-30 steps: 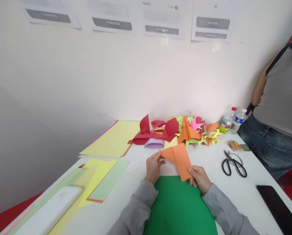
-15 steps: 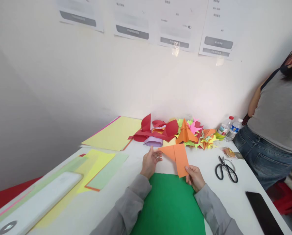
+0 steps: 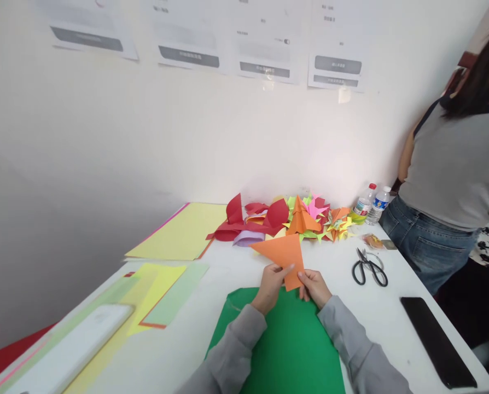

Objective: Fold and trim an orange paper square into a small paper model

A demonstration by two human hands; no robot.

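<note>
White table (image 3: 373,320), near edge out of frame.
Left hand (image 3: 269,287) and right hand (image 3: 315,288) pinch orange paper (image 3: 284,253) over the green sheet's (image 3: 291,342) far edge, some fingers hidden behind it.

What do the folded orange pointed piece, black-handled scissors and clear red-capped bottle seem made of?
Folded orange pointed piece: matte paper or thin card; straight edges, no shine.
Black-handled scissors: greyish blades, probably metal; dark handles perhaps plastic, too small to tell.
Clear red-capped bottle: likely transparent plastic; yellowish liquid shows through.
</note>
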